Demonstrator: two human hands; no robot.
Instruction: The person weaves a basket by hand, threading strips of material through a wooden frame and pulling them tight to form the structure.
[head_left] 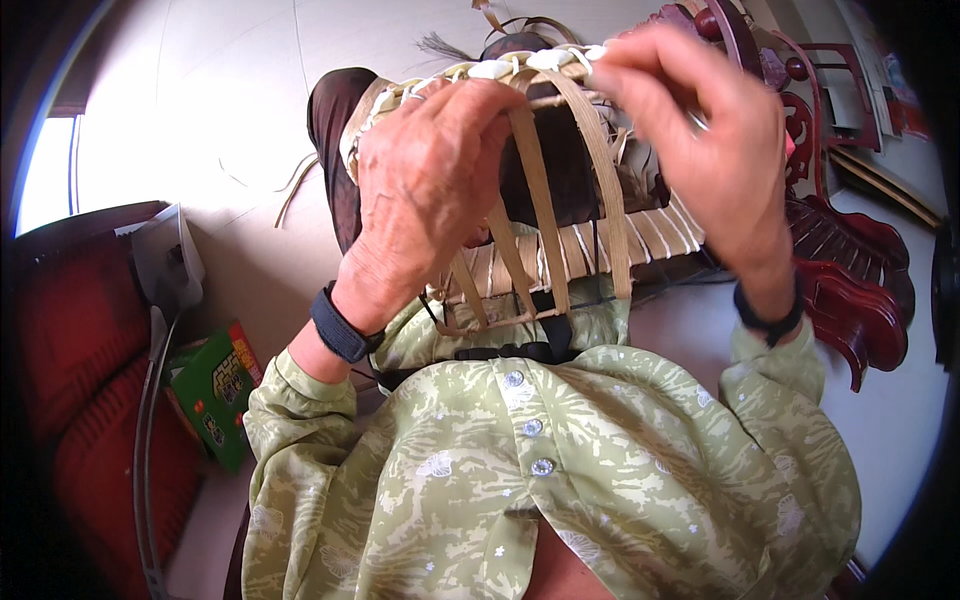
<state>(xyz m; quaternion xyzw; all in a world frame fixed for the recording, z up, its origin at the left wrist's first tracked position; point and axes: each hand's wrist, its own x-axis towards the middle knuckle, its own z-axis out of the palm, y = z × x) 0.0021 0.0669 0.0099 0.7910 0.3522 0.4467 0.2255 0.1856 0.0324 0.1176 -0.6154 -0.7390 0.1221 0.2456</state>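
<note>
Work in progress on an open frame (538, 190) of tan strips, resting on or close over the wearer's lap (clock centred on the frame; 12 = away from the wearer). The L hand (430, 170), at 9 o'clock, is curled over the far rim & seems to hold the frame steady. The R hand (715, 150), at approx. 2, is motion-blurred, w/ thumb & forefinger narrow at the lacing; whether a strand is pinched can't be told. Done, as far as shown: white lacing (490, 69) binds the far rim from approx. 10 to just past 12, though partly hidden by the L hand; a tan bar (650, 240) at approx. 4–6 carries spaced white wraps; several long strips (600, 170) span far rim to near side. Left, by judgement: the rim beyond the R fingertips, toward 1–2, probably needs binding; gaps betw. strips stand open, w/ no cross-weave visible, so any infill would be undone too. Overall stage: prob. midway. Surroundings: green box (215, 390) at 8; dark-red carved furniture (850, 260) at 3–4; loose strip (292, 192) on the pale floor (240, 110) at 9.
</note>
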